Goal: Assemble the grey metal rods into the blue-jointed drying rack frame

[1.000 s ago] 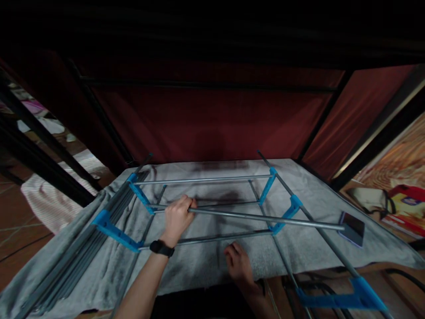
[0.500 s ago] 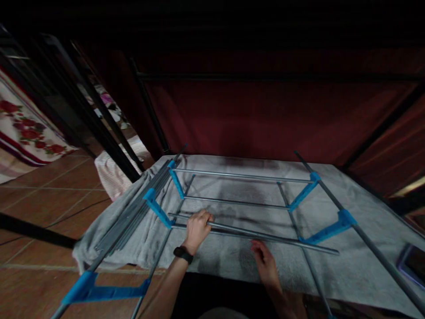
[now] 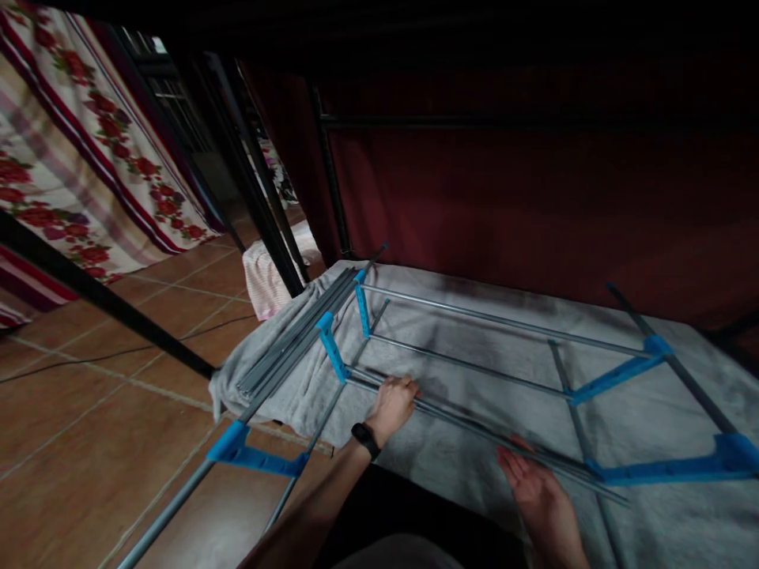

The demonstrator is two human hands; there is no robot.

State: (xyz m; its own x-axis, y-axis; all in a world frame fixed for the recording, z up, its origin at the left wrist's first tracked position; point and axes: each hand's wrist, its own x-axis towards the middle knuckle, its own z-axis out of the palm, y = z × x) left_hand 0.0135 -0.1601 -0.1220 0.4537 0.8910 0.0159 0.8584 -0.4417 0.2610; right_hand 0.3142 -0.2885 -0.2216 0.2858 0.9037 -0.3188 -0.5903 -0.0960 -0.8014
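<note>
My left hand (image 3: pixel 392 406), with a black band on the wrist, is closed around a loose grey metal tube (image 3: pixel 459 422). The tube slants down to the right, almost in line with the front crossbar of a frame, so the two partly overlap. Palm turned up and fingers stretched, my right hand (image 3: pixel 542 488) is at the tube's right part; whether it bears any weight I cannot tell. Blue plastic brackets join the frame's tubes: one bracket (image 3: pixel 332 348) at the crossbar's left end, another bracket (image 3: pixel 676 468) at its right.
A bundle of grey tubes (image 3: pixel 300 336) lies left of the frame on a grey blanket (image 3: pixel 462 494). Long side tubes and another blue bracket (image 3: pixel 258 458) extend toward me over the tiled floor (image 3: pixel 71 427). Black posts (image 3: pixel 261 182) and a dark red cloth (image 3: pixel 504 213) stand behind.
The view has turned left. The loose tube has come closer to the front crossbar, still in my left hand. My right hand has opened and moved right along the tube.
</note>
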